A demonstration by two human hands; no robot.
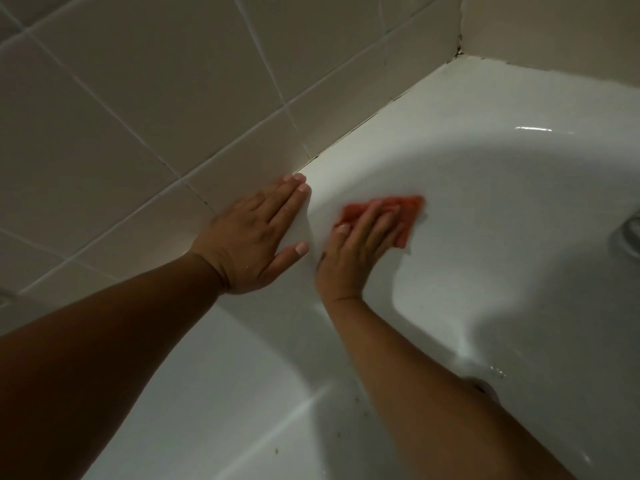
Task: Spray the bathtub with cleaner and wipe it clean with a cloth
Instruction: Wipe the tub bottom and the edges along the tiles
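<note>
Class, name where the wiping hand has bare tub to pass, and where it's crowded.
Bare: bathtub slope between orange cloth and tiled corner; also between cloth and metal fitting. Crowded: by the rim, left hand beside right hand.

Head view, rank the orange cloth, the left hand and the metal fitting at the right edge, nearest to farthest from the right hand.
1. orange cloth, pressed under the right hand.
2. left hand, beside it on the left, flat on the bathtub rim.
3. metal fitting, far right edge.
</note>
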